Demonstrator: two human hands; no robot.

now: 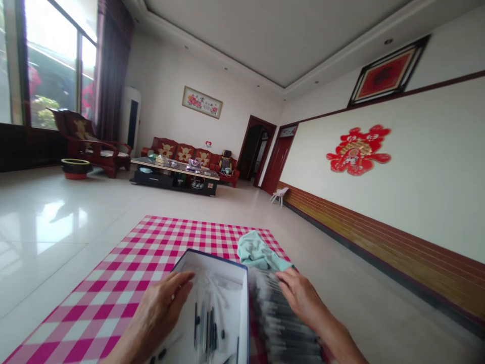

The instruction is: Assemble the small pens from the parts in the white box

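Hands apart; my left hand rests on the clear plastic film inside the blue-rimmed white box; my right hand lies flat on the sleeved slim rods just right of the box; they look light, stiff, slippery; best pinched singly at mid-length.
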